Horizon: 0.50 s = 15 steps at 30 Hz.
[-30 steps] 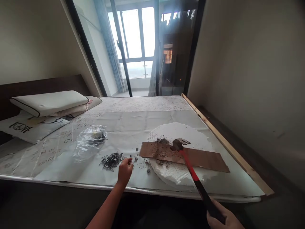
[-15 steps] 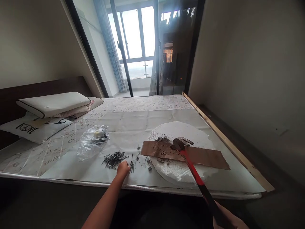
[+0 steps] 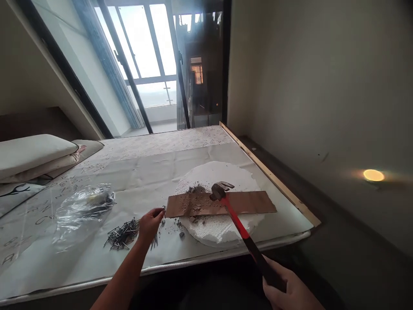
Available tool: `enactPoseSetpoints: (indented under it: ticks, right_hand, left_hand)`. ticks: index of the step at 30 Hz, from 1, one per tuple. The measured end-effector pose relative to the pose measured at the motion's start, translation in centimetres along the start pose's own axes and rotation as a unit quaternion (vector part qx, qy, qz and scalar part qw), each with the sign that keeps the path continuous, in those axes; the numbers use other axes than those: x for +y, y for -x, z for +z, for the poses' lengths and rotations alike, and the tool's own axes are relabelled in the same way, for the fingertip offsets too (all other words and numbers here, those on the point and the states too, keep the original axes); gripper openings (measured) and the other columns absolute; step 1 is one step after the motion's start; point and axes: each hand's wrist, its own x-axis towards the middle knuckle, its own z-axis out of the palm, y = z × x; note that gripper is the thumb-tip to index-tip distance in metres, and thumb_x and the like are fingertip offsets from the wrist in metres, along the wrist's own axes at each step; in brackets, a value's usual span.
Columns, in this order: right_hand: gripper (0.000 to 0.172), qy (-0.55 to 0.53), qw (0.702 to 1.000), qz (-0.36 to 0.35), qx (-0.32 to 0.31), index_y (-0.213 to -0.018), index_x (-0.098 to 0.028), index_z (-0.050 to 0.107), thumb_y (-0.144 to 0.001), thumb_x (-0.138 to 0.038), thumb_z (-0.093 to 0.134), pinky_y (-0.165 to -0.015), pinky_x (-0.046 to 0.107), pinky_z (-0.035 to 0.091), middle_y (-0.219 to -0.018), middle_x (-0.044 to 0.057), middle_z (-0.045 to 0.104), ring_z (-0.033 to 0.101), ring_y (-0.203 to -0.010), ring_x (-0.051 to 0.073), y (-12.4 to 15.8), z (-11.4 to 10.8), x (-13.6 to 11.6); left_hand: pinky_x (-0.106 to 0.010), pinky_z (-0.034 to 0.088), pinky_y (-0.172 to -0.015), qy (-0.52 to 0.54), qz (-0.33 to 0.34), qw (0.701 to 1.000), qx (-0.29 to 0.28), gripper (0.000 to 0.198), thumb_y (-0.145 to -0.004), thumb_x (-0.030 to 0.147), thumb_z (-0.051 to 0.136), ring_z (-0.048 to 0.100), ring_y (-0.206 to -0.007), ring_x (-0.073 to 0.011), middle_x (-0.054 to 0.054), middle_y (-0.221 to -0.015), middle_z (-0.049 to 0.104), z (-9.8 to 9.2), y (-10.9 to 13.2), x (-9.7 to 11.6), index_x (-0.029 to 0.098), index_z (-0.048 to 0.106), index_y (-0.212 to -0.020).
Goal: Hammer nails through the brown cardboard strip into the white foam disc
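My right hand point(image 3: 287, 286) is wrapped round the black lower handle of a claw hammer point(image 3: 237, 221). The hammer's metal head lies over a brown strip of board point(image 3: 245, 203) dotted with small holes. At the left end of this strip is my left hand point(image 3: 151, 224), thumb and fingers pinched together. Whatever is between those fingertips is too small to make out. Just left of the wrist lies a heap of nails point(image 3: 121, 234), and a few loose nails point(image 3: 155, 242) show to its right. Under the board is a round white foam slab point(image 3: 219, 172).
Grey crumbs point(image 3: 197, 189) and a small lump point(image 3: 182, 234) are scattered by the board. A clear plastic bag point(image 3: 85, 206) with dark contents lies left on the sheet-covered mattress. Pillows point(image 3: 35, 150) sit far left; a wooden strip point(image 3: 267, 172) edges the right side.
My left hand has moved from the loose nails forward to the board's left end. The hammer head remains over the board. The view has turned right, bringing a wall light into sight.
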Motion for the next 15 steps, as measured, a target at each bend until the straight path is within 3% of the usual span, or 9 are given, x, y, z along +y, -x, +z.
enactPoseSetpoints:
  ticks: [4,7,11,15]
  right_hand:
    - [0.069,-0.023,1.0,0.001,-0.017,-0.133,-0.015,0.04,-0.072,-0.042,0.058,-0.033,0.018,0.022,-0.047,-0.01,0.036,0.027,-0.032,0.005,0.1,-0.1,-0.4]
    - [0.062,-0.036,0.998,-0.013,-0.054,-0.134,-0.015,0.039,-0.076,-0.034,0.054,-0.032,0.017,0.019,-0.046,-0.01,0.035,0.024,-0.03,0.004,0.0,-0.5,-0.5]
    - [0.058,-0.053,0.997,-0.015,-0.055,-0.129,-0.018,0.046,-0.073,-0.032,0.057,-0.03,0.017,0.019,-0.05,-0.009,0.04,0.023,-0.029,0.002,-0.2,-0.9,-0.6]
    - [0.059,-0.047,0.998,0.002,-0.029,-0.127,-0.021,0.05,-0.071,-0.034,0.061,-0.028,0.018,0.019,-0.043,-0.009,0.036,0.021,-0.027,0.003,-0.6,-1.1,-0.2]
  left_hand:
    - [-0.026,0.048,-0.061,0.05,0.091,0.994,-0.035,0.028,-0.068,0.043,0.058,0.063,-0.068,-0.0188,-0.002,-0.072,0.069,4.9,1.1,5.7,0.02,0.068,-0.08]
    - [-0.026,0.048,-0.06,0.045,0.138,0.988,-0.05,0.022,-0.071,0.038,0.058,0.062,-0.065,-0.0169,-0.002,-0.071,0.069,8.6,1.6,8.0,0.02,0.069,-0.077]
    - [-0.026,0.048,-0.061,0.023,0.175,0.983,-0.049,0.017,-0.074,0.03,0.055,0.061,-0.064,-0.0155,-0.003,-0.072,0.069,11.6,1.4,8.6,0.02,0.069,-0.075]
    - [-0.027,0.047,-0.064,0.013,0.188,0.981,-0.05,0.016,-0.075,0.028,0.055,0.061,-0.067,-0.0154,-0.003,-0.074,0.068,12.5,1.0,8.2,0.019,0.068,-0.075]
